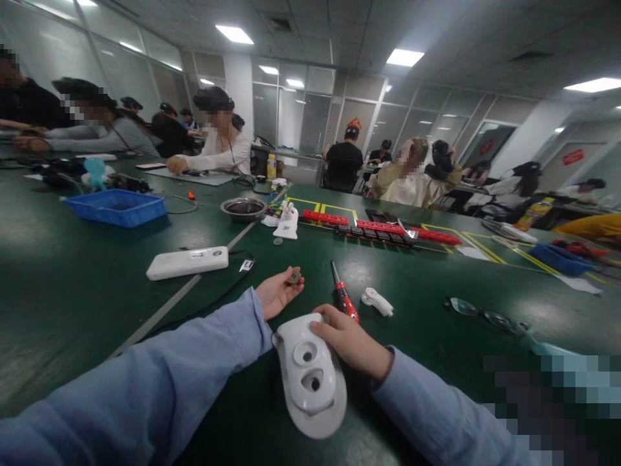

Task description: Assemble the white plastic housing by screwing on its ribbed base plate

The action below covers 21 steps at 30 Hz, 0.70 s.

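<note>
My left hand (280, 292) is closed on a small brownish-grey round part (294, 277), held at the fingertips above the green table. Just right of it and nearer to me, my right hand (353, 340) grips the upper right edge of a white plastic housing (310, 382), which has two round openings on its face. A red and black screwdriver (345, 299) lies beyond my right hand, its shaft pointing away. To its right rests a small white curved part (377, 301).
Around the table (194, 349) are a white power strip (188, 263), a blue tray (119, 207), a metal bowl (243, 207), a white part (287, 221), red strips (383, 228) and glasses (480, 312). A person in white (220, 145) sits across at the left.
</note>
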Motion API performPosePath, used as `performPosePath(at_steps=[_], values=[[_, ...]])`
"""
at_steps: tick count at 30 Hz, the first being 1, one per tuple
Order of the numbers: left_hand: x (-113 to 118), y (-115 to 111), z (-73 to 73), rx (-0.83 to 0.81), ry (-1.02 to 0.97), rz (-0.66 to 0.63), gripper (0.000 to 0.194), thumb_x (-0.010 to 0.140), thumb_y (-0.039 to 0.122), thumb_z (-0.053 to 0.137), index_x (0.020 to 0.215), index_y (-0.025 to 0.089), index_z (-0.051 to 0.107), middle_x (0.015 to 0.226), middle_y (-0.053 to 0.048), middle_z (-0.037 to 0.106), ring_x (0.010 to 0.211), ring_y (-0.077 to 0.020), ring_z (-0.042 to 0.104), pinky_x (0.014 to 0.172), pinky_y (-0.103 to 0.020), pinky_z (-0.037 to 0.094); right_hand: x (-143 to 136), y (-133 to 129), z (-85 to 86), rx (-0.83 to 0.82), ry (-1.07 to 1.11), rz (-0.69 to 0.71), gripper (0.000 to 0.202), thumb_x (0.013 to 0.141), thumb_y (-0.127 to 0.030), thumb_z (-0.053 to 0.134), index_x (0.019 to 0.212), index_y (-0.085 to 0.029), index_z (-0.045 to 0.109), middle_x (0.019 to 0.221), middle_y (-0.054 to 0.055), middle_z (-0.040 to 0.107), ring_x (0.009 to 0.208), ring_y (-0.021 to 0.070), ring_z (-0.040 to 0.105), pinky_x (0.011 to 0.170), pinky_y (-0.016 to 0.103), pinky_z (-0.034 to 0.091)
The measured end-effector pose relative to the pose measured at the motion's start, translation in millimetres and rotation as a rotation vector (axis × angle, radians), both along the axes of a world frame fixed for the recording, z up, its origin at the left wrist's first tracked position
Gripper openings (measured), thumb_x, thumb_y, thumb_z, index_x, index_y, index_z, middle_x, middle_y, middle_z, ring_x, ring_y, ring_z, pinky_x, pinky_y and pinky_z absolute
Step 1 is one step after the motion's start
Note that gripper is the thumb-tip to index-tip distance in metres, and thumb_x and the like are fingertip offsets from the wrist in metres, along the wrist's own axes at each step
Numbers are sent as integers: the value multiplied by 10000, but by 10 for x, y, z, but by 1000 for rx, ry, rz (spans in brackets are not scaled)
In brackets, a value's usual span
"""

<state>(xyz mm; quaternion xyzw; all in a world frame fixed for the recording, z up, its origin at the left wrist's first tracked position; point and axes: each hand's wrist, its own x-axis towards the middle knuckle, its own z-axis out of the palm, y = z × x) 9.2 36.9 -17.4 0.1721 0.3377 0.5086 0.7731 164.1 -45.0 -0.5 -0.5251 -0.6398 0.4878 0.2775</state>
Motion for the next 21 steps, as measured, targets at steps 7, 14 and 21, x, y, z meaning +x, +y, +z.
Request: performPosePath(at_steps=[7,14,21], values=[[-92,-81,215,-19,52,-132,186,814,116,404,798,39,573,732,-116,608,651,-141,617,541,-187,529,0,5,359,550,-667,-42,232,733,-369,490,892,-218,564,623,25,556,583,169,507,523,279,324],[-36,-405,355,-35,-20,-209,212,824,119,386,759,54,577,682,-91,625,618,-119,614,568,-184,523,-209,169,376,967,-670,-52,256,716,-293,534,947,-182,542,892,76,524,832,201,466,693,306,395],[63,-520,306,-113,-39,-181,212,821,85,379,701,65,553,597,-51,593,485,-68,560,522,-153,491,-206,166,256,968,-788,11,221,734,-328,519,873,-167,574,890,84,587,820,215,479,652,319,414]])
